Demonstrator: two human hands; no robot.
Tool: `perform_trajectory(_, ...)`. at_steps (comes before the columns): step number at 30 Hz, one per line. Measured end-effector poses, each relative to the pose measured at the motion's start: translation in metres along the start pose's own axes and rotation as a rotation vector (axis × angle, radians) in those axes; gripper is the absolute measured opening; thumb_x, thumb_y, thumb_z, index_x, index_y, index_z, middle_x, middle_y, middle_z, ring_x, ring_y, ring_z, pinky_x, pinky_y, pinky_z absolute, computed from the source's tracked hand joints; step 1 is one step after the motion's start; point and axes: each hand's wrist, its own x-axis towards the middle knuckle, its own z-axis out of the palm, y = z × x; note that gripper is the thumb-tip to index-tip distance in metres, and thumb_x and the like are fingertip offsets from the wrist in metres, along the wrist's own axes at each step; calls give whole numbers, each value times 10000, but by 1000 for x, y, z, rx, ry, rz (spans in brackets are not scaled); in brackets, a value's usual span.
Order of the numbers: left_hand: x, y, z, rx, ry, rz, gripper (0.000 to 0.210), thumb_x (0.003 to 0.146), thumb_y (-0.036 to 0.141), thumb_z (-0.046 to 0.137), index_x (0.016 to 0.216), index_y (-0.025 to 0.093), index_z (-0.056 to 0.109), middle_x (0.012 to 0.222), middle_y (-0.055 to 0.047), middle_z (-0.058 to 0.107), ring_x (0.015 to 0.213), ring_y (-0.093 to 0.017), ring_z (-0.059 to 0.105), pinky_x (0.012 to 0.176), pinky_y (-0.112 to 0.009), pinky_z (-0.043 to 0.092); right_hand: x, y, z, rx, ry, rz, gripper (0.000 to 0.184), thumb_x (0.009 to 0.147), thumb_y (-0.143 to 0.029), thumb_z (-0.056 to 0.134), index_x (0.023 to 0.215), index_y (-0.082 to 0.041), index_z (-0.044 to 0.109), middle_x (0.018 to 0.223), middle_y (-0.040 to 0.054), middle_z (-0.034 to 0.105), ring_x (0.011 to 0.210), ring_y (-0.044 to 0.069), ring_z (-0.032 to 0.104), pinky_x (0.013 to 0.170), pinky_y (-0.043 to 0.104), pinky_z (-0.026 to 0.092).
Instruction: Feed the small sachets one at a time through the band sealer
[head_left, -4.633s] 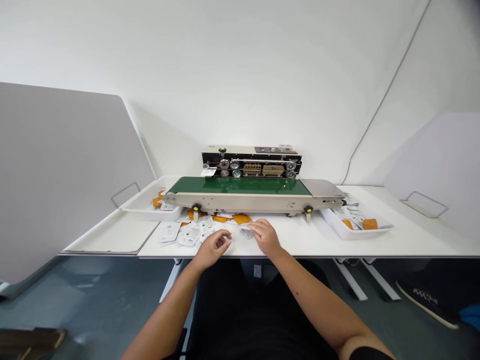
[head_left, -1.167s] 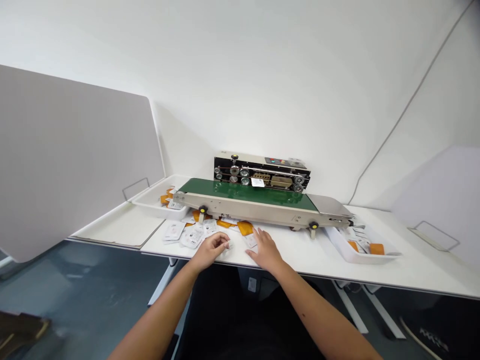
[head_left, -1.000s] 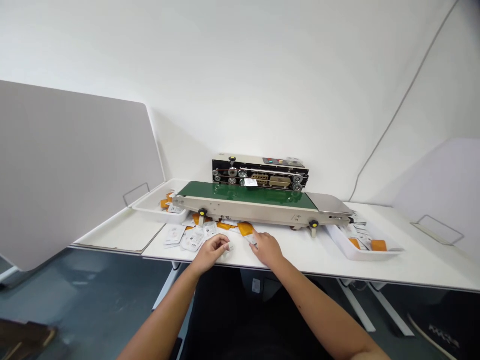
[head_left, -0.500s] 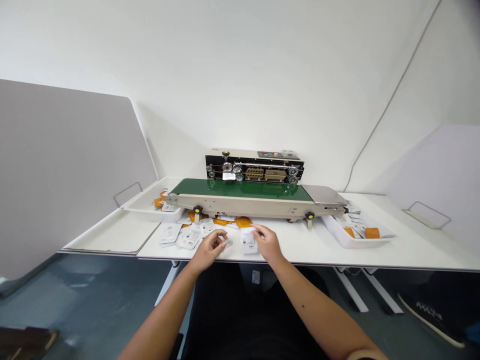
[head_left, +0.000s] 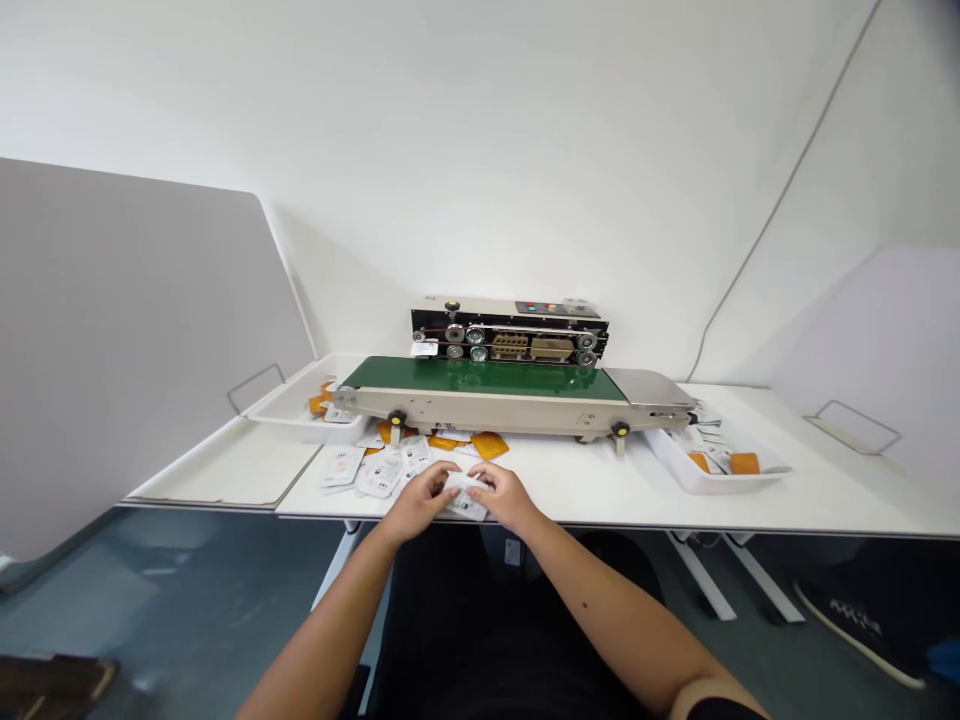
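A small white printed pouch [head_left: 466, 507] is held low over the front of the table, between my two hands. My left hand [head_left: 420, 502] pinches its left side, thumb and fingers closed. On the opposite side, my right hand [head_left: 510, 498] grips the pouch near its upper edge. My fingers cover part of it, so whether anything else is in them cannot be seen. Left of my left hand lie several similar white pouches [head_left: 380, 474], overlapping. Orange packets [head_left: 489, 445] lie just beyond my hands, along the machine's base.
A band sealing machine [head_left: 510, 335] with a green conveyor belt [head_left: 480, 376] stands behind my hands. Another white pouch [head_left: 424, 349] sits at its left rollers. White trays stand left [head_left: 300, 431] and right [head_left: 720, 486], holding pouches and orange packets. A shoe [head_left: 855, 630] shows at lower right.
My right hand has moved left with the pouch, bringing it to my left hand, which now grips it too. The pouch in the sealing machine has travelled left along the rollers.
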Motion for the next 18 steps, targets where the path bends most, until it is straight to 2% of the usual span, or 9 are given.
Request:
perform_trajectory(2, 0, -2, 0, -111, 43, -35, 402, 878, 461, 652, 1168, 210, 530, 712, 51, 476, 609, -118, 442, 565, -222, 371, -3, 3, -2, -33, 37, -30, 276, 821, -385, 695, 1025, -198, 709, 816, 11, 693, 710, 159, 612, 661, 266, 496)
perform_trajectory(4, -1, -2, 0, -186, 31, -62, 427, 877, 473, 653, 1185, 222, 497, 705, 58, 462, 588, -115, 433, 535, -214, 362, -6, 5, -2, -20, 93, -31, 321, 841, -412, 671, 1072, -196, 721, 813, 20, 689, 696, 162, 606, 650, 273, 502)
perform_trajectory(9, -2, -1, -2, -132, 27, -38, 436, 882, 469, 658, 1216, 209, 553, 659, 63, 429, 575, -117, 420, 535, -227, 328, -8, 7, 3, 1, 192, -5, 369, 812, -454, 690, 1088, -209, 714, 651, -32, 573, 573, 142, 535, 554, 256, 462)
perform_trajectory(12, 1, -6, -1, -200, 46, -52, 425, 861, 480, 683, 1148, 197, 550, 692, 48, 527, 595, -121, 492, 551, -226, 352, -8, 5, 3, 67, 250, -13, 338, 809, -458, 696, 1042, -213, 690, 664, -32, 580, 573, 147, 558, 566, 266, 483)
perform_trajectory(16, 6, -15, 0, -379, 185, -91, 450, 802, 508, 739, 970, 212, 445, 744, 29, 638, 628, -144, 615, 584, -232, 429, -9, 1, 0, 132, 375, -61, 273, 875, -457, 627, 985, -211, 667, 740, 1, 643, 612, 149, 596, 620, 281, 521)
perform_trajectory(18, 8, -17, 0, -423, 208, -87, 472, 783, 493, 767, 911, 220, 402, 732, 36, 646, 656, -156, 654, 614, -243, 463, -10, -1, 1, 109, 328, -84, 281, 861, -440, 650, 1019, -209, 684, 863, 36, 691, 714, 166, 640, 679, 291, 545)
